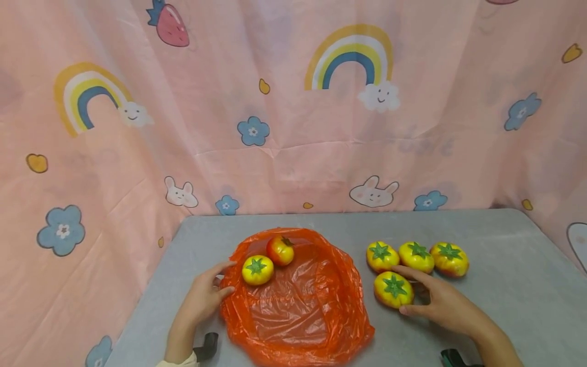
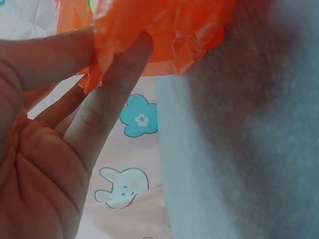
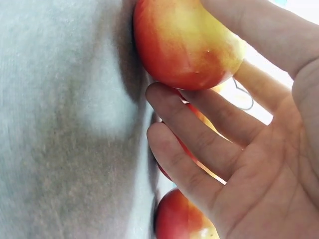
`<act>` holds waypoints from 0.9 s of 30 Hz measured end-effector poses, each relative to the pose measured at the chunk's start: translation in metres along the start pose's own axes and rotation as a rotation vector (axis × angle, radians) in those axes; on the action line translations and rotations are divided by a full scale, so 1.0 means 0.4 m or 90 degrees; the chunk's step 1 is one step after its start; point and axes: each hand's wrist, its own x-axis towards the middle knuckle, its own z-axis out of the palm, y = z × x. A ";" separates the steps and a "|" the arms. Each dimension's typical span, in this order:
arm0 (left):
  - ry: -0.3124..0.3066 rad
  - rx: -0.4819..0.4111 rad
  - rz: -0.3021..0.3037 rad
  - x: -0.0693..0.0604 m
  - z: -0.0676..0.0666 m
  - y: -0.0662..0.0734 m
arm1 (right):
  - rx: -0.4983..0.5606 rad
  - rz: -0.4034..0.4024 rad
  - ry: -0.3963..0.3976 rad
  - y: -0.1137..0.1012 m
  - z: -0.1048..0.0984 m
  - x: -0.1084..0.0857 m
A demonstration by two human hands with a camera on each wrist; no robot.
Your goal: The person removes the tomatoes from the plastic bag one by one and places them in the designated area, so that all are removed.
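Observation:
An orange-red plastic bag point(image 1: 293, 321) lies spread on the table with its mouth facing up. Two yellow-red tomatoes, one with its green star top up point(image 1: 258, 270) and one on its side point(image 1: 281, 250), rest inside it. My left hand point(image 1: 204, 293) pinches the bag's left rim; in the left wrist view the thin plastic point(image 2: 164, 35) lies between thumb and fingers. My right hand point(image 1: 442, 303) has thumb and fingers on opposite sides of the nearest tomato point(image 1: 393, 290), which sits on the table. The right wrist view shows that tomato's red underside point(image 3: 184, 50) against the fingers.
Behind the gripped tomato stand three more in a row: a left one point(image 1: 381, 256), a middle one point(image 1: 416, 257) and a right one point(image 1: 449, 259). Black curved pieces point(image 1: 208, 346) show by the wrists. A pink printed curtain point(image 1: 293, 168) hangs behind the grey table point(image 1: 500, 270).

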 end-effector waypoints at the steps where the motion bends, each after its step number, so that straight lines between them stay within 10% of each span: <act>1: 0.000 0.000 0.001 0.000 -0.001 0.000 | 0.000 0.002 -0.002 0.000 0.000 0.001; 27: 0.004 0.006 0.007 -0.002 -0.002 0.002 | -0.007 0.019 0.003 -0.006 0.002 0.003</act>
